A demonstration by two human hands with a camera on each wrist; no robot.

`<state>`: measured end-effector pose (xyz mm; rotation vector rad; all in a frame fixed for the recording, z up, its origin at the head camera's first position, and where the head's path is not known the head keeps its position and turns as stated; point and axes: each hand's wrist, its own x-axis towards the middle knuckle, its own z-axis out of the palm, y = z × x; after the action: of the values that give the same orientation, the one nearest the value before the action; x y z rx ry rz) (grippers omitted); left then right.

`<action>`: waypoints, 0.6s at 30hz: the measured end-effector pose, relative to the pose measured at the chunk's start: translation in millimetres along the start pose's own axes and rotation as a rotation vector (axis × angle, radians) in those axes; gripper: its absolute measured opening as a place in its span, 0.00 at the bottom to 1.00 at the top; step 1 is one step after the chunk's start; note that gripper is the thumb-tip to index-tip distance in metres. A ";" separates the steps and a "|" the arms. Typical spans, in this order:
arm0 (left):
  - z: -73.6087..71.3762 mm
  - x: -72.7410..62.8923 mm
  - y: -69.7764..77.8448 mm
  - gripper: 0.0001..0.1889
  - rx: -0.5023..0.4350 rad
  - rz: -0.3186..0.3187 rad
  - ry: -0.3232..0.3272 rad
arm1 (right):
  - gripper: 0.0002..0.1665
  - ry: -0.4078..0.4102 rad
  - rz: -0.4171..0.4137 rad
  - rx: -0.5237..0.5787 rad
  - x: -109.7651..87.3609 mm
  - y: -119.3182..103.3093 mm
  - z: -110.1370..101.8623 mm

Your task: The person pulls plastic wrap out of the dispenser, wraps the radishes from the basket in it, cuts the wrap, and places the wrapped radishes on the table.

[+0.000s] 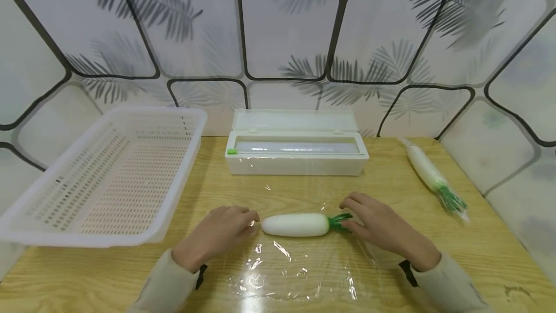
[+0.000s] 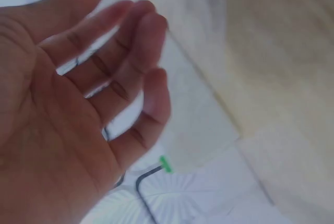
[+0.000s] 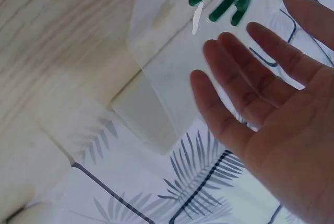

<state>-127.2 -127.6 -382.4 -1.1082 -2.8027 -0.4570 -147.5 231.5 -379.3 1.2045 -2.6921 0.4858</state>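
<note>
A white radish (image 1: 295, 225) with short green stalks (image 1: 340, 222) lies sideways on a sheet of clear plastic wrap (image 1: 278, 269) spread over the table. At its pale tip is my left hand (image 1: 223, 231), the fingers loosely bent; the left wrist view shows the palm (image 2: 62, 130) with nothing in it. By the green stalks hovers my right hand (image 1: 380, 221), and its fingers (image 3: 229, 88) look apart and relaxed in the right wrist view. Whether either hand touches the film or the radish, I cannot tell. Behind stands a white wrap dispenser (image 1: 297, 165) with its lid raised.
A white perforated basket (image 1: 173, 202) takes up the left side of the wooden table (image 1: 434, 235). Towards the back right lies another radish (image 1: 427, 168), wrapped in film. Patterned panels (image 1: 291, 33) wall in the back and sides.
</note>
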 end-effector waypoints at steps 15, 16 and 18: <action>4.3 -41.6 9.1 0.06 0.067 0.208 -0.011 | 0.18 -0.040 -0.243 0.018 -49.8 -19.0 2.0; 5.1 -45.1 9.6 0.06 0.062 0.200 -0.023 | 0.17 -0.080 -0.220 0.009 -54.3 -20.2 2.6; 6.3 -51.6 11.6 0.06 0.051 0.178 -0.048 | 0.17 -0.142 -0.190 -0.024 -63.3 -20.5 3.1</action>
<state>-81.5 -151.3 -395.6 -1.3599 -2.7058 -0.3447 -90.1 261.7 -394.4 1.5224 -2.6509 0.3523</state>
